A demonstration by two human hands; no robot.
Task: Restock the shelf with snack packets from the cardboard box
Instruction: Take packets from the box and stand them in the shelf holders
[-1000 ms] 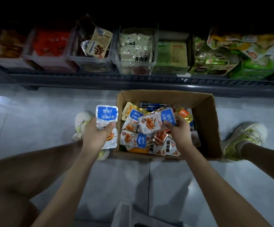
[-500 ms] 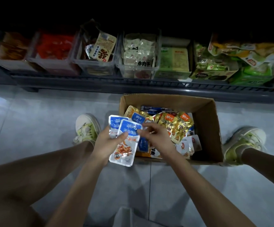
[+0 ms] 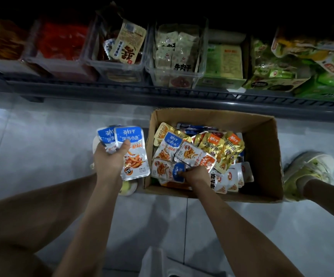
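An open cardboard box (image 3: 262,148) sits on the floor below the shelf (image 3: 162,94), filled with several blue-and-silver and gold snack packets (image 3: 212,148). My left hand (image 3: 110,158) holds a small stack of blue-topped silver packets (image 3: 132,152) to the left of the box, thumb across the front one. My right hand (image 3: 195,173) reaches into the near left part of the box and pinches a blue-topped packet (image 3: 174,170) lying there.
Clear plastic bins (image 3: 118,64) and green cartons (image 3: 224,62) of other snacks line the low shelf. My shoes (image 3: 310,172) stand either side of the box on the glossy tiled floor (image 3: 42,140). A pale object (image 3: 162,262) lies at the bottom edge.
My left hand carried its packets up and left, away from the box. My right hand let go of the stack and went down into the box onto another blue-topped packet.
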